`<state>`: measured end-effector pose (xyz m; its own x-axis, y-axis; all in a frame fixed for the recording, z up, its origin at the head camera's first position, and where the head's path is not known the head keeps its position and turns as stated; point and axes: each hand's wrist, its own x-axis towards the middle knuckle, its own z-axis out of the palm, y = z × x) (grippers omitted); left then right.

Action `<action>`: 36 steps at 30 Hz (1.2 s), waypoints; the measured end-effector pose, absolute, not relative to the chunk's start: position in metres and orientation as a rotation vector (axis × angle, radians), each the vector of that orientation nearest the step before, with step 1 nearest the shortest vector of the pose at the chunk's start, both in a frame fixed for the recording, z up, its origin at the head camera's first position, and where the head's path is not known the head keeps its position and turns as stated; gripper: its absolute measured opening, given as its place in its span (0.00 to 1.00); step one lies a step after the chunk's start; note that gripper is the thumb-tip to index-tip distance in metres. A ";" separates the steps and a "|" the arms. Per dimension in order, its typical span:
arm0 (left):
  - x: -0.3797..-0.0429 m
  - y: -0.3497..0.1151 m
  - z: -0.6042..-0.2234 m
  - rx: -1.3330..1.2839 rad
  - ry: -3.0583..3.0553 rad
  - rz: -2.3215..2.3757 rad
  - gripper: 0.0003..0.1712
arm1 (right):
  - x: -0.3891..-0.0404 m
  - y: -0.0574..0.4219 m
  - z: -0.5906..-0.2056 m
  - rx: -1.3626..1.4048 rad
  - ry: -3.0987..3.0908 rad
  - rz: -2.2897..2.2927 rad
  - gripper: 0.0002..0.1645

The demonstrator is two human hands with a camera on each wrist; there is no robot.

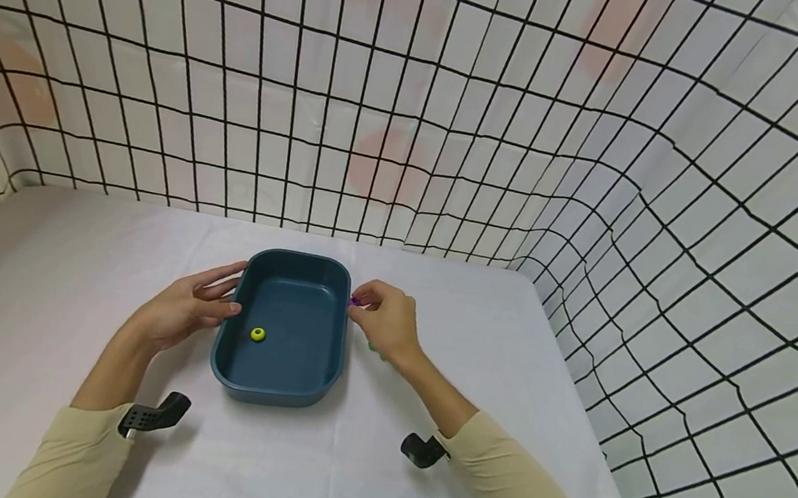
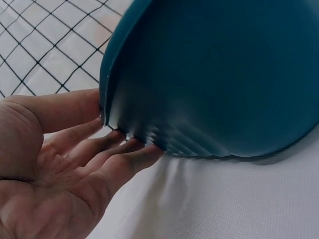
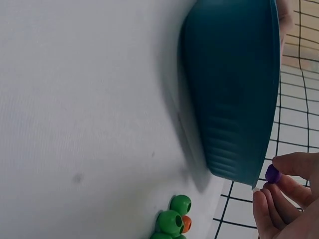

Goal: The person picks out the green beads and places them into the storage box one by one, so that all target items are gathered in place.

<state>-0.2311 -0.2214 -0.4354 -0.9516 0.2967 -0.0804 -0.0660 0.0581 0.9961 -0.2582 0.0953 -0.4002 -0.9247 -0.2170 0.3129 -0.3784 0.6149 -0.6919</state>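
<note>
A deep blue tray (image 1: pixel 291 336) with rounded corners stands on the white cloth, one yellow bead (image 1: pixel 257 334) lying on its floor. Along the tray's left side, my left hand (image 1: pixel 189 307) touches the wall with nearly straight, spread fingers; its thumb (image 2: pixel 70 110) meets the rim. Just outside the right rim, my right hand (image 1: pixel 387 320) pinches a purple bead (image 3: pixel 273 174) between thumb and forefinger. Several green beads (image 3: pixel 171 221) and an orange bead (image 3: pixel 187 224) are grouped on the cloth, mostly hidden by the right hand in the head view.
White cloth (image 1: pixel 249 465) covers the table. A black grid net (image 1: pixel 327 105) rises behind it and along both sides, with pale sheeting behind. Each wrist carries a black camera mount, one on the left (image 1: pixel 153 414) and one on the right (image 1: pixel 424 451).
</note>
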 end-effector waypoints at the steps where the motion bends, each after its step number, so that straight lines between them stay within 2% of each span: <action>1: -0.231 -0.222 -0.435 0.233 2.074 1.977 0.47 | -0.258 0.094 -0.401 0.500 -2.640 1.198 0.07; 36: -0.228 -0.218 -0.431 0.230 2.049 1.995 0.52 | -0.256 0.077 -0.412 0.566 -2.600 1.157 0.08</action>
